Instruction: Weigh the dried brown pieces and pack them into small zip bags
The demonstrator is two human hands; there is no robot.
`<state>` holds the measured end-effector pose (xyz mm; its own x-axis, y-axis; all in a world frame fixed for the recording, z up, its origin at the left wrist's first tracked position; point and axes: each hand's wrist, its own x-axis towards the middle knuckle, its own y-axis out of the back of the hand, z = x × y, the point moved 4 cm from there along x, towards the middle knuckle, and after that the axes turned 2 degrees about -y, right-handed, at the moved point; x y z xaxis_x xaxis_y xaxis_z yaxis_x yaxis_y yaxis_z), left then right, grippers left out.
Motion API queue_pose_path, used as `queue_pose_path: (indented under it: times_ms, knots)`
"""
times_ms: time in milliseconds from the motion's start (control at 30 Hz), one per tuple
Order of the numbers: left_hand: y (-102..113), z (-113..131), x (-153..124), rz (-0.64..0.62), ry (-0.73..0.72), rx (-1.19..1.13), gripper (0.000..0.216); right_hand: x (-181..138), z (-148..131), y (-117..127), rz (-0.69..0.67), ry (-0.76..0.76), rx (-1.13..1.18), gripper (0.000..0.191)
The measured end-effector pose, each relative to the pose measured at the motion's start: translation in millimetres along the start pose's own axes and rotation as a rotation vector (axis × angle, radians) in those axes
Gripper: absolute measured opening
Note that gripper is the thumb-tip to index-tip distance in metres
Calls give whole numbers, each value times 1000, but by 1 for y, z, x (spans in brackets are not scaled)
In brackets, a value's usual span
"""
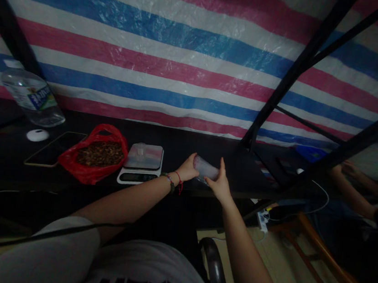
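Observation:
Between my two hands, at the table's front edge, is a translucent plastic bag [206,167] with a pinkish strip on its left side. My left hand [188,169] grips its left edge. On the right edge, my right hand [220,186] holds it with thumb and forefinger spread along the side. Whether it is one bag or a stack, I cannot tell. Just left of my left hand stands a white digital scale [142,159] with a small clear object [140,150] on its plate. Beside the scale, a red plastic bag [84,174] gapes around brown, seed-like pieces [101,153].
A phone [55,149], a white rounded object [37,135] and a large clear bottle [32,95] sit at the left of the black table [189,141]. Dark metal posts [278,88] rise at right. Another person's arms [355,189] and a wooden chair [325,264] are further right.

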<state>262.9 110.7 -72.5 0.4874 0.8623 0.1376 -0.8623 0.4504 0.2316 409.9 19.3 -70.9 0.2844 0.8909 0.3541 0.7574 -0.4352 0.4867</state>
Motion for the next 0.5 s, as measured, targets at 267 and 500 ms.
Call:
queue_pose_path:
  times_ms: [267, 500]
  knots:
    - [-2, -1, -16, -50, -10, -35, 93, -11, -2, -3, -36, -25, 208, 109]
    - [-5, 5, -17, -82, -11, 43, 70, -6, -5, -6, -49, -27, 111, 102]
